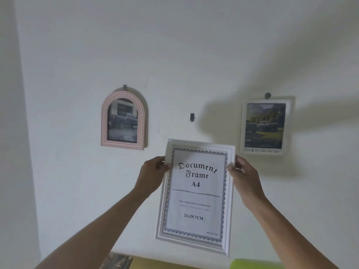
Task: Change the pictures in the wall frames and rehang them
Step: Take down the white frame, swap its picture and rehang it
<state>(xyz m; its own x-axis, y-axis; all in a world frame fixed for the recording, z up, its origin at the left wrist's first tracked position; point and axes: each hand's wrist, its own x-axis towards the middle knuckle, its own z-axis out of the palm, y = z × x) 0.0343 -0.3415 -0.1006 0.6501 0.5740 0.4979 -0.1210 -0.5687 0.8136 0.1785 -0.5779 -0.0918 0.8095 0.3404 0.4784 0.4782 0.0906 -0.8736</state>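
I hold a white A4 frame [195, 197] upright in front of the wall, its insert reading "Document Frame A4". My left hand [153, 173] grips its upper left edge and my right hand [245, 177] grips its upper right edge. Just above the frame's top a small dark wall hook [192, 117] stands bare. A pink arched frame [123, 120] with a dark truck picture hangs to the left on its own hook. A white rectangular frame [265, 127] with a picture of cars in a green landscape hangs to the right.
The wall is plain white, with a corner edge [25, 133] running down the far left. Below the wall, a surface holds something shiny [120, 262] at the left and a bright yellow-green object [256, 264] at the right.
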